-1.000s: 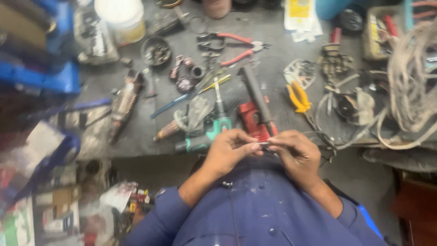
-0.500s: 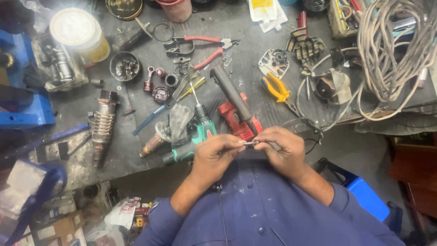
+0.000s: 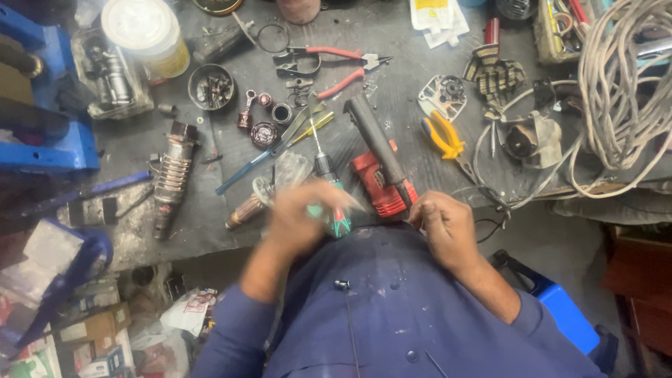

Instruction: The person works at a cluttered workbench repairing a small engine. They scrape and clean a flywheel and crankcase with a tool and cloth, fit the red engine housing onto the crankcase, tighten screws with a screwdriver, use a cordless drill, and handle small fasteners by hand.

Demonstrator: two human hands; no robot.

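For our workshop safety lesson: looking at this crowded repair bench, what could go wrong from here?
1. The left hand is blurred in motion just above the green-handled screwdriver; it might knock it off the bench edge or catch its tip.
2. The right hand sits beside the red power tool at the edge, which could be nudged off.
3. The thin black cable near that hand may snag.

Blue buttoned long-sleeved work shirt [image 3: 392, 308]
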